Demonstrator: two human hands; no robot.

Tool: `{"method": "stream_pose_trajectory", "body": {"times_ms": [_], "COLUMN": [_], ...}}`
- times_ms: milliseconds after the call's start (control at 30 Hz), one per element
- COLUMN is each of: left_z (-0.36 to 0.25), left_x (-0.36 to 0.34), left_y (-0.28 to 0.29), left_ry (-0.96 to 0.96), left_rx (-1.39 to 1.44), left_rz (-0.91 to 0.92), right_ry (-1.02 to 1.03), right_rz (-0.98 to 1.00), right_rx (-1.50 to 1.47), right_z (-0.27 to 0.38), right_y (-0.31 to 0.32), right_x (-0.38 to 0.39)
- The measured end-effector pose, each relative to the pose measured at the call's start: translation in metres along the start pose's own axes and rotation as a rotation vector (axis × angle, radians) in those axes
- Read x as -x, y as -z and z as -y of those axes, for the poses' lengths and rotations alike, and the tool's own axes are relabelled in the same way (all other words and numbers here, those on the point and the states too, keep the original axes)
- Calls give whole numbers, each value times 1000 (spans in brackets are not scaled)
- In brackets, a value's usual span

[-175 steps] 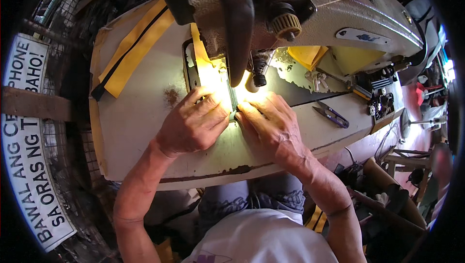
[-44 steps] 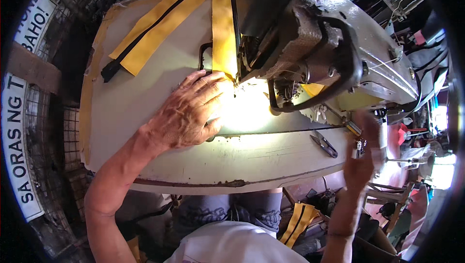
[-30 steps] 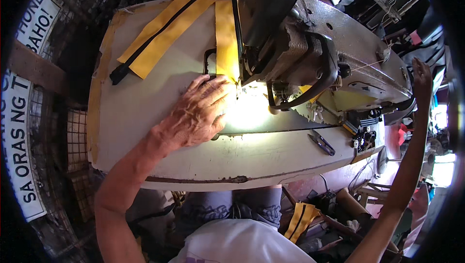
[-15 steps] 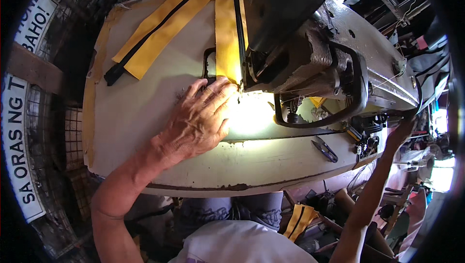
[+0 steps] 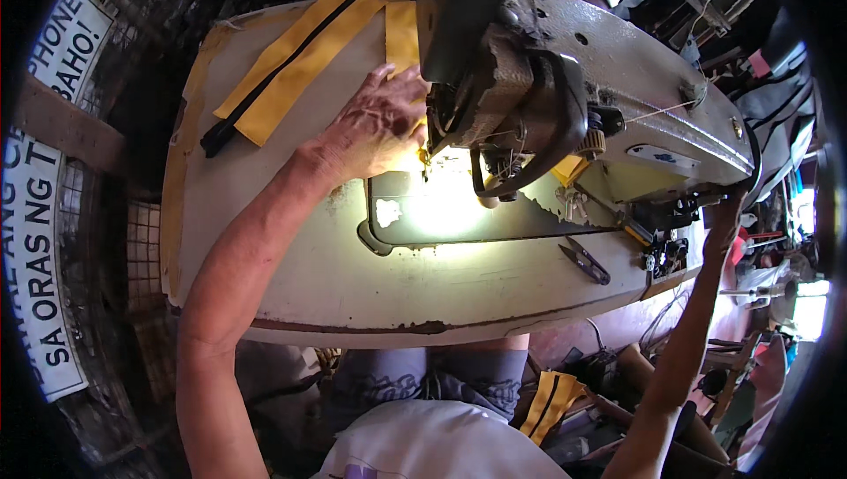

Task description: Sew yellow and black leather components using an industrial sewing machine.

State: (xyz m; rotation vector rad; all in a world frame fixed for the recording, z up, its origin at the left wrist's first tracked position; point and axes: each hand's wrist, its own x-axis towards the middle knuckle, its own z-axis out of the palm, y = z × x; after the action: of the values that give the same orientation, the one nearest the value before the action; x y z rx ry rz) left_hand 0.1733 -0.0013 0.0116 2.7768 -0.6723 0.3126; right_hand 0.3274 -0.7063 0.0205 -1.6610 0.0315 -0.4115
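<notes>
My left hand (image 5: 381, 122) reaches over the table to the far left of the needle area. Its fingers are bent over a yellow fabric strip (image 5: 402, 36), which has a dark zipper along it in the earlier picture. A bit of yellow shows by the thumb, close to the needle of a large dark sewing machine (image 5: 520, 64). The hand covers most of the strip's near part. At the machine's right end, my right hand (image 5: 729, 205) is at the dark handwheel (image 5: 754, 157); its fingers are hidden in shadow.
Another yellow strip with a black zipper (image 5: 296, 60) lies at the table's far left. Thread snips (image 5: 585, 261) rest right of the brightly lit metal bed plate (image 5: 406, 223). A yellow-and-black piece (image 5: 553, 401) hangs below the table edge. Signs (image 5: 44, 276) stand at left.
My left hand has moved away from me, its fingers now more bent, uncovering the bed plate. The view has shifted a little, so the machine appears farther left. My right hand stays at the handwheel.
</notes>
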Motion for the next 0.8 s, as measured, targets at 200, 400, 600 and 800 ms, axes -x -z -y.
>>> {"method": "stream_pose_trajectory", "body": {"times_ms": [200,400,600,800], "left_z": [-15,-51,-40,-31], "left_x": [26,48,53,49], "left_y": [-21,-31,-14,-17], "left_ry": [229,486,81,-78], "left_rx": [-251,-438,37,114], "left_rz": [29,-73,-137,-223], "right_ry": [522,456,594,243], "right_rz": [-105,271,461,-151], "right_rx": [795,964,1200,257], "right_z": [102,136,111,-49], "right_y": [-40,-76,-36,71], "right_x": [-62,-146,-127,-2]}}
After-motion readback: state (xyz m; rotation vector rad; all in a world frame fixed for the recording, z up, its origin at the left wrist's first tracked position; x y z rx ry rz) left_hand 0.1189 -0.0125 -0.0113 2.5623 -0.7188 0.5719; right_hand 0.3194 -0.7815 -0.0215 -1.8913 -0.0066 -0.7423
